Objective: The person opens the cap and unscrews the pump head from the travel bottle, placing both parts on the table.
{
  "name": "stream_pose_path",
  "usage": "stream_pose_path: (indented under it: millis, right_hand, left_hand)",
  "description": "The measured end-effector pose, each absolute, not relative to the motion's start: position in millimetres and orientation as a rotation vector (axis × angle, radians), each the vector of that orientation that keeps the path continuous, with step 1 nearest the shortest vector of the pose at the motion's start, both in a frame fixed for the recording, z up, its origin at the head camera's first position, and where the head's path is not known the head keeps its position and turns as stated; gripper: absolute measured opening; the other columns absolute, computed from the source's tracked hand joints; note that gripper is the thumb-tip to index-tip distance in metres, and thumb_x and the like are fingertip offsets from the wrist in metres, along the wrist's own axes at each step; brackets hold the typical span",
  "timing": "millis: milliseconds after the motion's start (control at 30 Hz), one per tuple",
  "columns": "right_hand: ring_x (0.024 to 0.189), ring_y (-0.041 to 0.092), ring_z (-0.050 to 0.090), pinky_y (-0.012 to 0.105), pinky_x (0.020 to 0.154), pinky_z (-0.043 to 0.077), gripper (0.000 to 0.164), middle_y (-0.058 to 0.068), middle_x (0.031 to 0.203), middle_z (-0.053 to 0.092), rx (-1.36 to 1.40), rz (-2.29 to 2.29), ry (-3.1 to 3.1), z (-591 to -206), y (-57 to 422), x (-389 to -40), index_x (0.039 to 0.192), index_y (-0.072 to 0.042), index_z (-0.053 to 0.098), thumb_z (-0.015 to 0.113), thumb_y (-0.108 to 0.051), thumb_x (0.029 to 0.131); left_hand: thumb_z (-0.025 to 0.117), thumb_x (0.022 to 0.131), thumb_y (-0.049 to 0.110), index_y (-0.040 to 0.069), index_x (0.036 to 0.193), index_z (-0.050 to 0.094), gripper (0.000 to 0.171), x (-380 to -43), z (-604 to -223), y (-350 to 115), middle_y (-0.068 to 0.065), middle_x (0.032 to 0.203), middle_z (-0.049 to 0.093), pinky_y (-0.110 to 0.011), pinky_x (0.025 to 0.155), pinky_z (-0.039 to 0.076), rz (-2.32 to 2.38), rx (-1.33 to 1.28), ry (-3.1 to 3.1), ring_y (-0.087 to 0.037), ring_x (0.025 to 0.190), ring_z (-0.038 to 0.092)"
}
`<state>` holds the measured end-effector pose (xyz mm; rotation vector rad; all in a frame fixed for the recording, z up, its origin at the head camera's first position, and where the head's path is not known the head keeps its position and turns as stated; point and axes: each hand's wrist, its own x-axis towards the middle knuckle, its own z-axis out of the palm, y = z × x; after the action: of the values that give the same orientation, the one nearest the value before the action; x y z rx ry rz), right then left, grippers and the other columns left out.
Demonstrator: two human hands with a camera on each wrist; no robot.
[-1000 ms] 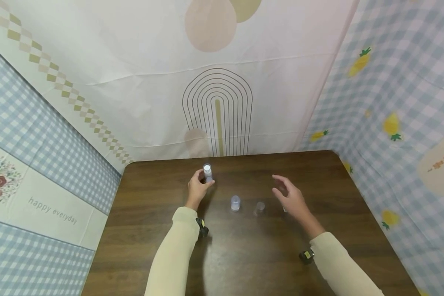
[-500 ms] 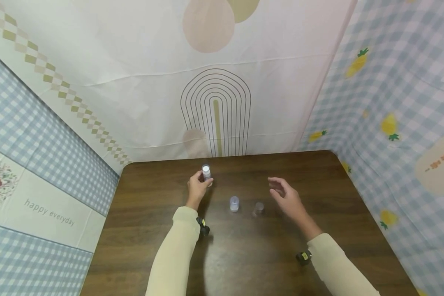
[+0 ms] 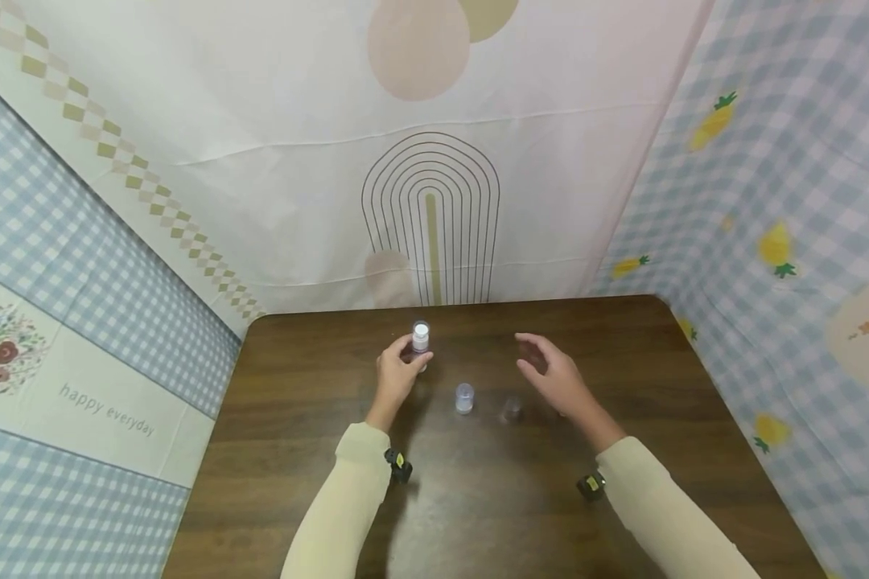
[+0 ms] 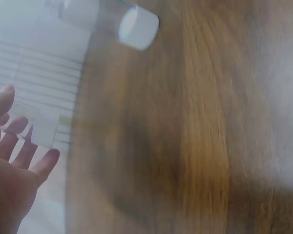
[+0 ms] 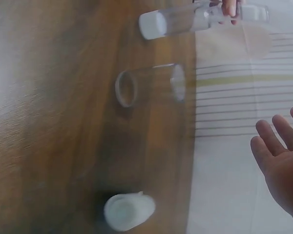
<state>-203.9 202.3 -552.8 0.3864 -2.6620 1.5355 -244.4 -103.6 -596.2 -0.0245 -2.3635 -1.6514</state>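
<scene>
My left hand holds a small clear cylindrical container with a white part near its top, upright between thumb and fingers, near the back of the table. A little nearer to me and to its right stands a clear container with a white base. Farther right is an empty-looking clear cup, upright in the right wrist view. My right hand hovers beyond the cup with thumb and fingers apart, holding nothing. A small white piece sits on the table, mostly hidden under the right hand in the head view.
The dark brown wooden table meets a white printed cloth along its back edge. Blue checked cloth hangs at the right side and also at the left. A small black camera sits at each wrist.
My left hand has shifted slightly right with the clear container in its grip. The right hand has drifted slightly left, fingers still apart. The pieces standing on the table have stayed in place.
</scene>
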Motion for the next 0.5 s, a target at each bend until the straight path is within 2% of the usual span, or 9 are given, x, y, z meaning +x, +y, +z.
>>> stream_pose_path:
  millis: [133, 300, 500]
  right_hand:
    - [0.132, 0.033, 0.06, 0.052, 0.11, 0.05, 0.047, 0.011, 0.142, 0.062, 0.406, 1.547, -2.654, -544.8, 193.6, -208.7, 0.146, -0.014, 0.054, 0.066, -0.021, 0.102]
    - [0.132, 0.031, 0.059, 0.054, 0.11, 0.049, 0.047, 0.01, 0.141, 0.063, 0.46, 1.573, -2.609, -534.6, 183.0, -213.2, 0.146, -0.014, 0.055, 0.068, -0.02, 0.101]
    - [0.129, 0.028, 0.061, 0.047, 0.11, 0.051, 0.046, 0.009, 0.14, 0.063, 0.528, 1.578, -2.547, -525.0, 165.5, -222.1, 0.143, -0.012, 0.057, 0.071, -0.014, 0.099]
  left_hand:
    - [0.089, 0.078, 0.005, -0.003, 0.119, 0.072, 0.045, -237.5, -587.6, -98.0, -0.022, 0.11, 0.074, -0.036, 0.077, 0.065, -1.644, -0.109, -2.326, -0.038, 0.094, 0.076]
    - [0.09, 0.076, 0.006, -0.002, 0.117, 0.074, 0.045, -228.8, -574.8, -92.6, -0.019, 0.105, 0.075, -0.041, 0.08, 0.064, -1.559, -0.207, -2.318, -0.036, 0.092, 0.075]
    - [0.091, 0.077, 0.009, 0.001, 0.118, 0.074, 0.044, -218.8, -563.2, -86.8, -0.016, 0.105, 0.075, -0.043, 0.081, 0.064, -1.543, -0.267, -2.343, -0.033, 0.092, 0.075]
